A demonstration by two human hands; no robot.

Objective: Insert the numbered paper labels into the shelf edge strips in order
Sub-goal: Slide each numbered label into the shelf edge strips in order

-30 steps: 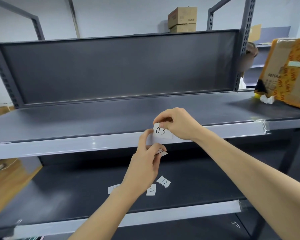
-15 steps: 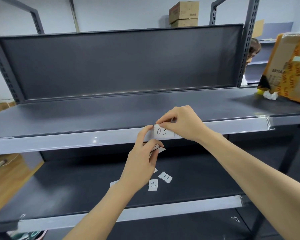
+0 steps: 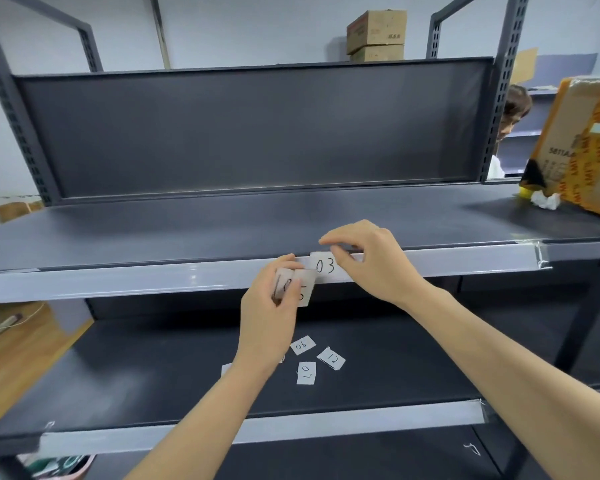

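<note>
Head view. A dark grey shelving unit with two shelves in view: the upper shelf (image 3: 187, 230) and the lower shelf (image 3: 153, 375). Each carries one pale edge strip along its front: the upper edge strip (image 3: 118, 280) and the lower edge strip (image 3: 326, 426).

The right hand (image 3: 368, 263) is at the upper edge strip, thumb and fingertips closed together on the top and right side of the label marked 03 (image 3: 324, 266), which sits against the strip with its top corner standing slightly above the strip's upper lip. Whether it is fully seated in the strip cannot be told.

The left hand (image 3: 271, 306), just left of and below the 03 label, is clamped on a small fan of held labels (image 3: 297, 287); two overlapping papers are distinguishable, their numbers partly covered by the thumb and blurred.

On the lower shelf lie loose labels: three fully visible, marked 06 (image 3: 302, 345), 07 (image 3: 306, 373) and 12 (image 3: 331, 358), close together but not overlapping, plus one partly hidden label (image 3: 226, 368) showing at the left of the left wrist; its number cannot be read.

At the right end of the upper shelf stands one taped cardboard box (image 3: 582, 150), tilted, with one crumpled white paper (image 3: 546, 200) at its foot. Two stacked cardboard boxes (image 3: 376, 34) sit behind the unit's back panel (image 3: 250, 129).
</note>
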